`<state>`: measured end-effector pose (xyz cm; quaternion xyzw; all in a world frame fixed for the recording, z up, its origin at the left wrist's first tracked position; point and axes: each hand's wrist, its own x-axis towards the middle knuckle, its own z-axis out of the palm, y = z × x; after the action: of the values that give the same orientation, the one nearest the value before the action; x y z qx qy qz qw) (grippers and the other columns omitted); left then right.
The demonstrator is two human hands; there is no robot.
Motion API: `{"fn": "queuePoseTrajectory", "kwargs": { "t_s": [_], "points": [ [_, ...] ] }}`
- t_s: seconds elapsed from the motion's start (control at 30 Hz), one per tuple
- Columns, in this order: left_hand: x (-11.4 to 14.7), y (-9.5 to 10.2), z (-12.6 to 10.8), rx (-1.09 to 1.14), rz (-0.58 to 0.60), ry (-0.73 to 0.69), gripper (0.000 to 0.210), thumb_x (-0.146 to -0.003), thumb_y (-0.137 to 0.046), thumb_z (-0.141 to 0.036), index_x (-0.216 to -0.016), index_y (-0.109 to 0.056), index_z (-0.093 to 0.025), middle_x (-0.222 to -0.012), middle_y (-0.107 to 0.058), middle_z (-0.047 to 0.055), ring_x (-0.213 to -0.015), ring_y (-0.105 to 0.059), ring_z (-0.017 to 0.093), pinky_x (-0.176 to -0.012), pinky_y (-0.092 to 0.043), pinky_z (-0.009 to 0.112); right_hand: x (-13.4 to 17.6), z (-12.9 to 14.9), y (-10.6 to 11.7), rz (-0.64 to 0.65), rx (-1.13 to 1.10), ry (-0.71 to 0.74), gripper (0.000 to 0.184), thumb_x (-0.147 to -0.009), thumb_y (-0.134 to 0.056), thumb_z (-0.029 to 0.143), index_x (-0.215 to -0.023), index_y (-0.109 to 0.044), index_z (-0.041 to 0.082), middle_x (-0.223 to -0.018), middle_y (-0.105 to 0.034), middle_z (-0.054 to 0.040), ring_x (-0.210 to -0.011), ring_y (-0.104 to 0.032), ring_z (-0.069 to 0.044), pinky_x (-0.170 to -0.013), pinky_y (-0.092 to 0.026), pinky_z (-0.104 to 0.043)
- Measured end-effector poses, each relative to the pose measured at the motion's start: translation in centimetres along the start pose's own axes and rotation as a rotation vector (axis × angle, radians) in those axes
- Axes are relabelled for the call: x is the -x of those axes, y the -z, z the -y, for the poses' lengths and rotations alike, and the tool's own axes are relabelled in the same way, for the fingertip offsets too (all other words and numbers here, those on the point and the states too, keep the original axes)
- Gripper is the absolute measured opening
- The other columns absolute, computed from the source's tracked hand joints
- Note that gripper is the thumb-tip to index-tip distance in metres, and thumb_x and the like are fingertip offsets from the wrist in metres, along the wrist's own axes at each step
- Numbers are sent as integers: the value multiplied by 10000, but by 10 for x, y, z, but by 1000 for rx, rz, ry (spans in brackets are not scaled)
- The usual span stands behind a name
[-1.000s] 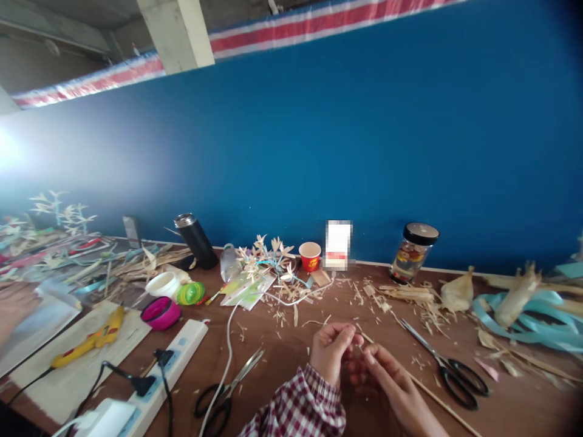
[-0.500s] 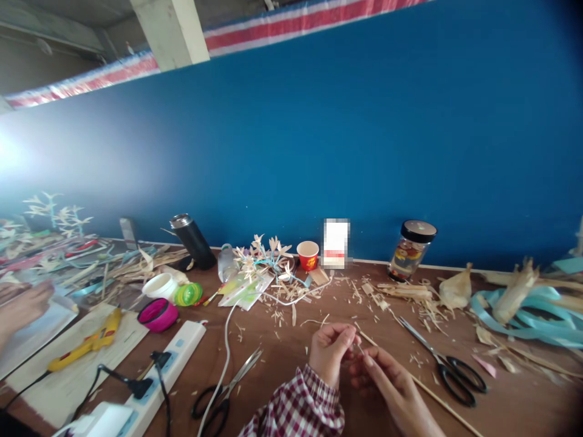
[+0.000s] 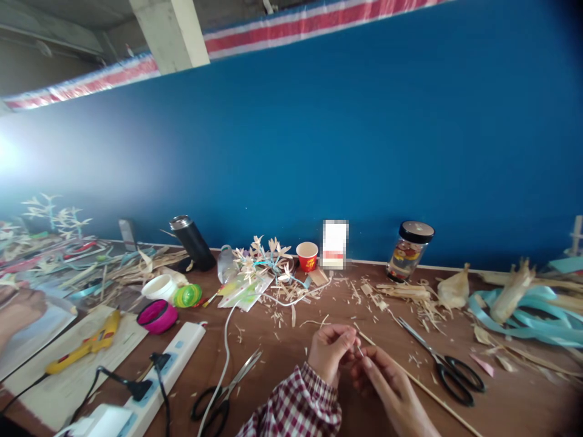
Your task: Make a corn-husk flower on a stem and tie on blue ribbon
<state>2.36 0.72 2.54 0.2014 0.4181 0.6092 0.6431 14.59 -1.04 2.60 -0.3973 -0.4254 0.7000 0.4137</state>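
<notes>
My left hand [image 3: 331, 351], in a checked sleeve, pinches its thumb and fingertips together near the middle front of the brown table. Close beside it on the right, my right hand [image 3: 387, 382] is closed in a pinch too. Between the two sets of fingertips runs a thin pale piece [image 3: 360, 351], too small to make out its kind. A long thin stick [image 3: 428, 391] lies slantwise on the table, passing behind my right hand. Black-handled scissors [image 3: 449, 367] rest to the right of my hands, and a second pair of scissors [image 3: 228, 391] to the left.
Left stand a white power strip [image 3: 159, 376], a yellow glue gun [image 3: 86, 349], a magenta bowl [image 3: 157, 315] and a black flask [image 3: 194, 243]. Pale husk flowers [image 3: 268, 258], a red paper cup [image 3: 307, 256] and a lidded jar [image 3: 410, 252] line the back. A co-worker's hand [image 3: 20, 309] shows far left.
Both my hands stay nearly in place, fingertips still together around the thin piece. The view has shifted very slightly, and the co-worker's hand at far left has moved a little.
</notes>
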Motion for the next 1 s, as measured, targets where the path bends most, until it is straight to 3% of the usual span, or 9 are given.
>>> {"fn": "queuePoseTrajectory", "kwargs": {
  "t_s": [0.33,0.63,1.0],
  "points": [
    [-2,1,3,-83,7,-55,244,-577,-755,-337,-633,-663,-118,-552,-636,29,-432,-452,56,-442,-351,196,-2,-6,1,-25,-39,-57,309,-710,-633,489,-726,-601,183,-619,-627,-25,-540,-544,-148,-497,-399,-246],
    [-3,4,3,-71,72,-52,215,-602,-745,-313,-643,-659,-120,-547,-631,20,-433,-446,49,-439,-334,186,-2,-5,4,59,-88,-129,313,-708,-647,475,-725,-594,166,-595,-599,1,-509,-513,-100,-479,-376,-203],
    [-4,5,2,-110,69,2,231,-579,-758,-309,-719,-699,-136,-619,-665,25,-452,-480,52,-457,-388,193,1,-3,0,7,-1,34,308,-778,-560,477,-713,-558,176,-590,-576,13,-517,-480,-108,-508,-370,-218]
  ]
}}
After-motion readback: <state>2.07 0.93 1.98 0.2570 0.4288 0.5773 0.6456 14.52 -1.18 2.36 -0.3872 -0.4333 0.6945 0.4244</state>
